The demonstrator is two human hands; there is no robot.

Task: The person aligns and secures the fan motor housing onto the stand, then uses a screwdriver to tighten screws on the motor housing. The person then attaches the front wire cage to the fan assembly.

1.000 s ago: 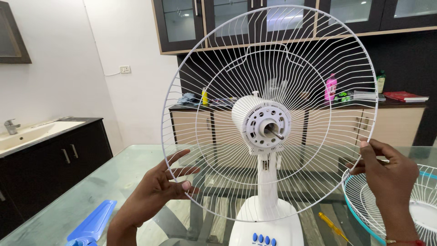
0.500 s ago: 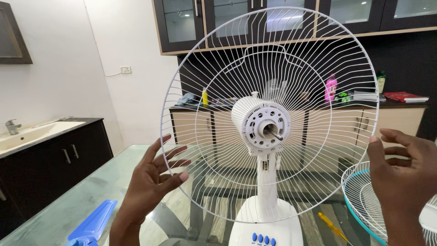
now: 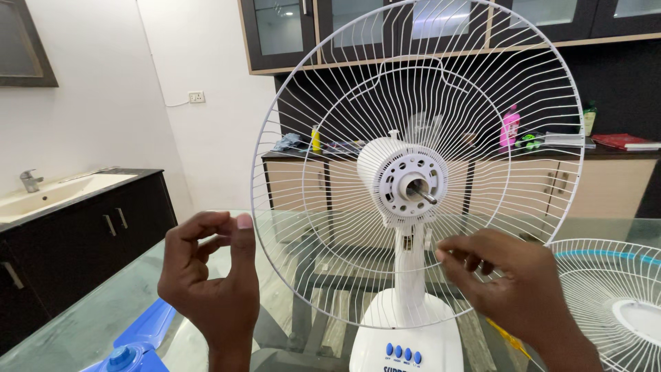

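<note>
Both hands have left the rim of the rear guard [image 3: 330, 227] since the earlier frames, where they gripped or flanked its edge. Left hand [image 3: 210, 279] now hangs just beside the guard's lower left rim, apart from it, with the fingers curled loosely inward and the thumb raised; it holds nothing. Right hand [image 3: 513, 282] has shifted inward and sits in front of the guard's lower right wires, near the neck of the fan [image 3: 411, 275]. Its fingertips [image 3: 451, 251] are bunched together; whether they pinch a wire or a small part cannot be told.

Rear guard: a round, dished cage of thin white radial wires with two concentric rings, standing upright on the motor housing [image 3: 403, 180]. The housing is white ribbed plastic, cylindrical, with a perforated face and a bare metal shaft [image 3: 423, 195] at centre. Below it, a white plastic column meets a rounded base [image 3: 406, 341] carrying a row of blue buttons.

The fan stands on a glass worktop [image 3: 103, 310]. A second wire guard [image 3: 613, 303], white with a teal rim band, lies flat at the right. A blue plastic blade [image 3: 134, 341] lies at the lower left. A yellow-handled screwdriver [image 3: 506, 334] lies partly behind the right hand.
</note>
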